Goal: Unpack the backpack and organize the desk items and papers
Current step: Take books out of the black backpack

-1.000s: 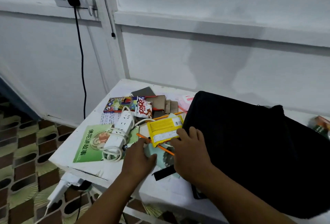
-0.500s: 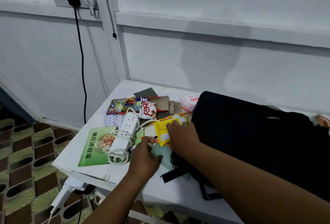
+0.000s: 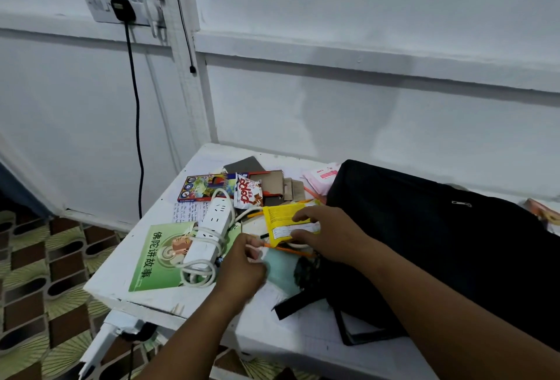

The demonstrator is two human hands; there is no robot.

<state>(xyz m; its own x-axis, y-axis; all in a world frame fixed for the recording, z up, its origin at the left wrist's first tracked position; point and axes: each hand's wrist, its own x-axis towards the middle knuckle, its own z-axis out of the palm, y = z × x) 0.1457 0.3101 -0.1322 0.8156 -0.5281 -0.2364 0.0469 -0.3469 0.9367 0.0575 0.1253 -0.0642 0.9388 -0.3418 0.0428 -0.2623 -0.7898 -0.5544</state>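
The black backpack (image 3: 439, 246) lies along the desk's (image 3: 303, 346) right side, its contents heaped toward the back-left corner. The left hand (image 3: 239, 270) pinches an orange pencil (image 3: 291, 249); the right hand (image 3: 327, 234) holds a yellow packet (image 3: 281, 219), fingers curled over it. Pulling the pencil free could drag the power strip's (image 3: 209, 234) looped cord (image 3: 197, 270) and nudge the green booklet (image 3: 157, 258) off the front-left corner

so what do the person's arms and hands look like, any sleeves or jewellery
Both forearms are bare as far as the picture shows: no sleeves, watch or bracelet. The left hand and right hand wear no gloves, and no rings show on the visible fingers.
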